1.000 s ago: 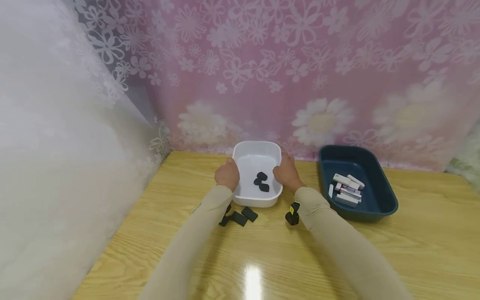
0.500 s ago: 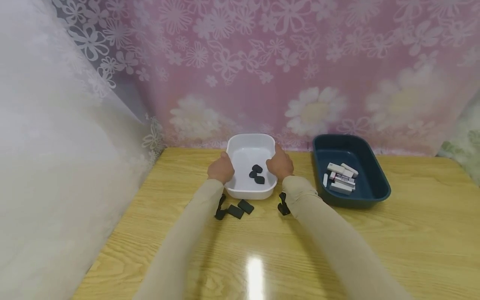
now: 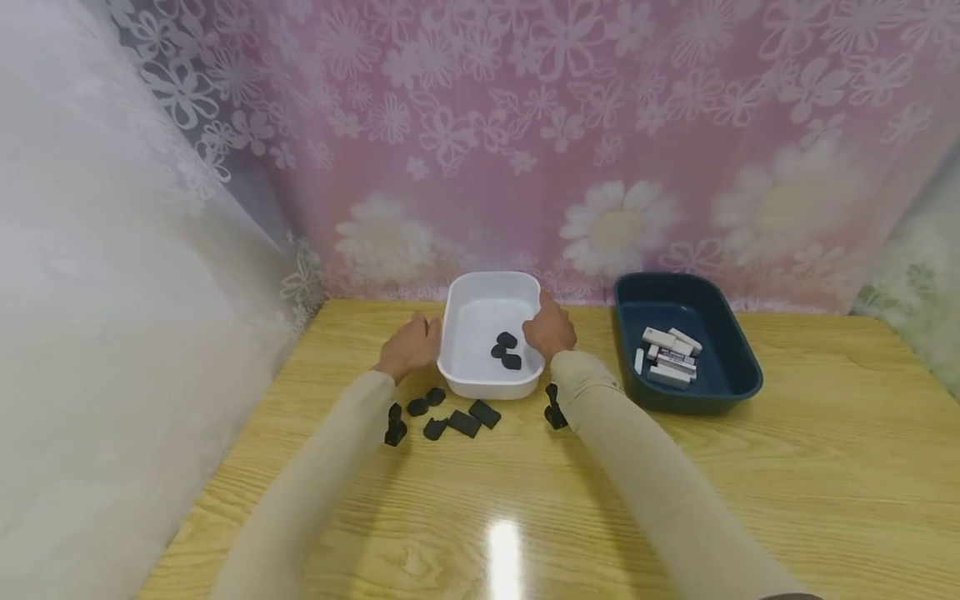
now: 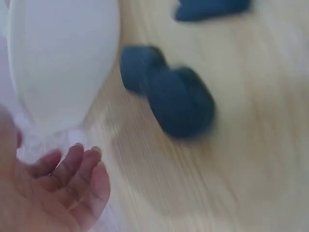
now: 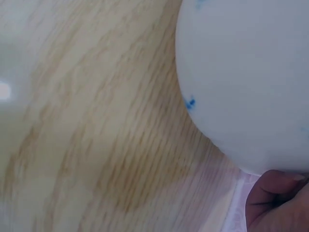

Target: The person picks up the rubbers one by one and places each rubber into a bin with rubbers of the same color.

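Observation:
A white plastic basin (image 3: 487, 388) stands at the back of the table with several black lumps (image 3: 511, 362) inside. My right hand (image 3: 551, 327) grips its right rim; in the right wrist view the curled fingers (image 5: 273, 191) meet the rim at the lower corner. My left hand (image 3: 410, 346) is off the basin, just beyond its left side. The left wrist view shows its loosely bent fingers (image 4: 91, 181) holding nothing. On the table below the left hand lie black rounded lumps (image 3: 417, 407) and flat black rectangular pieces (image 3: 465, 423).
A dark blue basin (image 3: 738, 387) stands to the right, holding several small white boxes and blocks (image 3: 670, 358). A floral curtain (image 3: 480, 208) hangs along the table's back edge, and pale cloth (image 3: 150, 333) covers the left side. The tabletop (image 3: 420, 517) is wood-grained.
My left hand has let go of the basin's left rim and moved left, uncovering black lumps on the table. The right hand keeps its hold on the rim. The head view has shifted slightly.

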`<state>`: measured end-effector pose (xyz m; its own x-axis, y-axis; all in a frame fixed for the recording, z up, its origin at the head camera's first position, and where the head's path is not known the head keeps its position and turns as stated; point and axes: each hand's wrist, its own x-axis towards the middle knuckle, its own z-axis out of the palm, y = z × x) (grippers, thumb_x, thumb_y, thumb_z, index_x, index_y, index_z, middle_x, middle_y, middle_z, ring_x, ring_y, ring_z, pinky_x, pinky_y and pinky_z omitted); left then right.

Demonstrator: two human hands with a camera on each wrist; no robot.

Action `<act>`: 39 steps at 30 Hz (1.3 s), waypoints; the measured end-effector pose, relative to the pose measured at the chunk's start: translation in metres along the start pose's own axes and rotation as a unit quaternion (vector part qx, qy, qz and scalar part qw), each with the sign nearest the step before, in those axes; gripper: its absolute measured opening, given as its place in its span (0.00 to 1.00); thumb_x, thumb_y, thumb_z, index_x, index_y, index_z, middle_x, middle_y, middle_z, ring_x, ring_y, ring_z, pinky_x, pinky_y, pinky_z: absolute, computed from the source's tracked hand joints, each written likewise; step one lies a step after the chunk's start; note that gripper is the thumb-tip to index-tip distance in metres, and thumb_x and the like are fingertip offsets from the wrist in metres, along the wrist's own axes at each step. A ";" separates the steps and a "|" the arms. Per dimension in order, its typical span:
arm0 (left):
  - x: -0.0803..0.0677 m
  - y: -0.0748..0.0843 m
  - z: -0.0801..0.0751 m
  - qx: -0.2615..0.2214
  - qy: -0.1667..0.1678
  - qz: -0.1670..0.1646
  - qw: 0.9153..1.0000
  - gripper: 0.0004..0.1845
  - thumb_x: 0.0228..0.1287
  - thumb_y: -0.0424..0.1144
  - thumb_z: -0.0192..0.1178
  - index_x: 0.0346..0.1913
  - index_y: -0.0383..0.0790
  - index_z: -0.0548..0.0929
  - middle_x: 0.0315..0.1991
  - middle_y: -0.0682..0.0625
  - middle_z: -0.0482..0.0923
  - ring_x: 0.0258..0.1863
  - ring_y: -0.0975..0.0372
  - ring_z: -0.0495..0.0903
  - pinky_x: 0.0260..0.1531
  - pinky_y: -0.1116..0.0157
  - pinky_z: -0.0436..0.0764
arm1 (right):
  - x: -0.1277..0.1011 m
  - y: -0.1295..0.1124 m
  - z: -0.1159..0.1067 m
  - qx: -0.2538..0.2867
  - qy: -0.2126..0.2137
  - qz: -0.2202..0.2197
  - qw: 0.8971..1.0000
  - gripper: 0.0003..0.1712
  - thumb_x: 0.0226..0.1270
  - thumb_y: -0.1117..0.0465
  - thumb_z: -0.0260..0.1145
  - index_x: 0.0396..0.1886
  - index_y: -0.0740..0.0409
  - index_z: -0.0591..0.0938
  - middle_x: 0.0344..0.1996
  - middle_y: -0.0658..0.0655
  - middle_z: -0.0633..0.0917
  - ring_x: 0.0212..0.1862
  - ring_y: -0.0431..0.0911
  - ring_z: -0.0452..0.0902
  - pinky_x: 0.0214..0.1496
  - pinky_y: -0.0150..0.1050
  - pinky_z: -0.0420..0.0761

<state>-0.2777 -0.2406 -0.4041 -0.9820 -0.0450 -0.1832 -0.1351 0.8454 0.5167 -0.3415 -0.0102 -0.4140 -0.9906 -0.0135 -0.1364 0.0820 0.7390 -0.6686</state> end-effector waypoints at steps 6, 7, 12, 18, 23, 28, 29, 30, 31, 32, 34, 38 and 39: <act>-0.025 -0.022 -0.011 0.033 -0.039 0.066 0.997 0.12 0.70 0.42 0.47 0.40 0.36 0.73 0.32 0.46 0.73 0.28 0.56 0.71 0.30 0.60 0.71 | 0.001 0.003 -0.002 -0.012 -0.001 0.000 1.000 0.40 0.61 0.63 0.55 0.74 0.55 0.55 0.58 0.66 0.75 0.51 0.60 0.75 0.51 0.53 0.74; -0.029 -0.025 -0.012 0.038 -0.047 0.080 0.995 0.11 0.69 0.41 0.49 0.41 0.35 0.74 0.33 0.46 0.74 0.29 0.56 0.72 0.31 0.59 0.72 | 0.001 0.003 -0.001 -0.013 -0.001 0.000 1.000 0.41 0.61 0.63 0.55 0.75 0.54 0.55 0.57 0.66 0.75 0.50 0.59 0.76 0.50 0.53 0.75; -0.056 -0.035 -0.011 0.048 -0.072 0.116 0.990 0.16 0.63 0.41 0.60 0.46 0.31 0.77 0.40 0.44 0.75 0.38 0.55 0.75 0.40 0.56 0.75 | 0.000 0.000 0.000 -0.020 -0.007 0.006 1.000 0.41 0.62 0.62 0.55 0.75 0.53 0.54 0.59 0.65 0.74 0.51 0.59 0.76 0.50 0.52 0.75; -0.081 -0.035 0.000 0.083 -0.054 0.125 0.987 0.21 0.59 0.41 0.66 0.50 0.30 0.77 0.41 0.46 0.72 0.37 0.57 0.73 0.40 0.57 0.75 | 0.000 -0.001 -0.001 -0.019 -0.001 0.005 1.000 0.39 0.62 0.63 0.56 0.74 0.53 0.56 0.57 0.64 0.76 0.51 0.58 0.77 0.49 0.52 0.76; -0.094 -0.033 0.010 0.077 -0.024 0.126 0.989 0.15 0.58 0.33 0.66 0.46 0.29 0.79 0.36 0.46 0.72 0.33 0.58 0.72 0.39 0.57 0.75 | 0.000 0.000 0.000 -0.015 0.005 -0.003 1.000 0.39 0.61 0.63 0.57 0.73 0.51 0.58 0.55 0.64 0.78 0.49 0.58 0.77 0.47 0.52 0.76; -0.100 -0.030 0.017 0.077 -0.011 0.102 0.992 0.13 0.59 0.33 0.66 0.43 0.29 0.80 0.35 0.47 0.71 0.34 0.57 0.73 0.40 0.57 0.76 | -0.001 0.003 0.002 -0.014 0.005 -0.003 1.000 0.38 0.61 0.62 0.57 0.73 0.51 0.59 0.54 0.64 0.78 0.48 0.58 0.77 0.47 0.53 0.76; -0.100 -0.030 0.017 0.079 -0.009 0.101 0.992 0.13 0.59 0.34 0.66 0.43 0.29 0.80 0.34 0.46 0.71 0.33 0.57 0.73 0.39 0.57 0.76 | -0.001 0.003 0.003 -0.013 0.005 -0.003 1.000 0.38 0.61 0.62 0.57 0.73 0.51 0.59 0.54 0.64 0.78 0.48 0.58 0.77 0.47 0.53 0.76; -0.100 -0.030 0.018 0.081 -0.007 0.098 0.992 0.14 0.59 0.35 0.67 0.43 0.29 0.80 0.34 0.46 0.71 0.33 0.57 0.73 0.39 0.57 0.76 | -0.001 0.003 0.003 -0.012 0.004 -0.003 1.000 0.38 0.61 0.62 0.57 0.73 0.51 0.59 0.54 0.64 0.78 0.48 0.58 0.77 0.47 0.52 0.76; -0.100 -0.030 0.018 0.083 -0.005 0.095 0.992 0.15 0.59 0.37 0.67 0.43 0.30 0.80 0.34 0.47 0.71 0.33 0.58 0.72 0.39 0.58 0.76 | -0.001 0.003 0.003 -0.011 0.004 -0.003 1.000 0.38 0.61 0.62 0.57 0.73 0.51 0.58 0.54 0.64 0.78 0.48 0.57 0.78 0.47 0.52 0.76; -0.100 -0.030 0.019 0.085 -0.003 0.094 0.992 0.15 0.60 0.38 0.67 0.43 0.30 0.80 0.34 0.47 0.71 0.32 0.58 0.72 0.38 0.58 0.75 | -0.002 0.003 0.003 -0.009 0.003 -0.003 1.000 0.39 0.61 0.62 0.57 0.73 0.50 0.58 0.53 0.64 0.78 0.48 0.58 0.78 0.47 0.52 0.76; -0.099 -0.031 0.020 0.089 0.003 0.096 0.991 0.14 0.60 0.39 0.66 0.43 0.30 0.80 0.32 0.47 0.71 0.31 0.58 0.71 0.36 0.58 0.75 | -0.003 0.002 0.003 -0.009 0.002 -0.002 1.000 0.39 0.61 0.62 0.58 0.73 0.50 0.58 0.53 0.64 0.78 0.48 0.57 0.78 0.47 0.52 0.76; -0.098 -0.030 0.021 0.101 0.018 0.108 0.989 0.11 0.60 0.38 0.66 0.40 0.33 0.81 0.31 0.49 0.72 0.30 0.59 0.72 0.36 0.58 0.75 | -0.004 0.001 0.001 -0.011 0.004 0.001 1.000 0.39 0.61 0.62 0.58 0.73 0.50 0.58 0.54 0.63 0.78 0.48 0.57 0.78 0.48 0.52 0.76; -0.097 -0.030 0.022 0.101 0.023 0.112 0.988 0.11 0.60 0.38 0.66 0.39 0.33 0.81 0.31 0.49 0.72 0.30 0.59 0.72 0.36 0.58 0.75 | -0.004 0.001 0.001 -0.012 0.005 0.001 1.000 0.39 0.61 0.62 0.58 0.73 0.50 0.58 0.54 0.63 0.78 0.48 0.57 0.78 0.48 0.52 0.76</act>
<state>-0.1752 -0.2500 -0.4198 -0.9900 0.1345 -0.0431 0.1101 0.9260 0.3612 -0.3377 -0.0096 -0.4148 -0.9914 -0.0060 -0.1305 0.0810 0.7556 -0.6500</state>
